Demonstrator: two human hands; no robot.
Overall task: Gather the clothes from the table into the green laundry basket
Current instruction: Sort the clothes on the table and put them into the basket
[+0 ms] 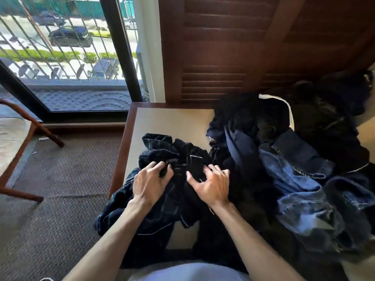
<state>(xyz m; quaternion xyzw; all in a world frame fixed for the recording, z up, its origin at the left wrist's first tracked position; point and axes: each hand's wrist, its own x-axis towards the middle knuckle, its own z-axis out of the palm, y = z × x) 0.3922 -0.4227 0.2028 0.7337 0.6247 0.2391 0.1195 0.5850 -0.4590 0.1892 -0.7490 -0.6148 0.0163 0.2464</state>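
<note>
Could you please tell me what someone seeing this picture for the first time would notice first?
Two bare hands, the left hand and the right hand, press into a crumpled dark navy plaid garment at the near left of the beige wood-edged table. To the right sprawls a heap of blue denim jeans and dark clothes. The green basket is not in view.

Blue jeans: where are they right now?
In the head view, the blue jeans lie crumpled on the right side of the table, amid the dark clothes pile, right of the right hand.
</note>
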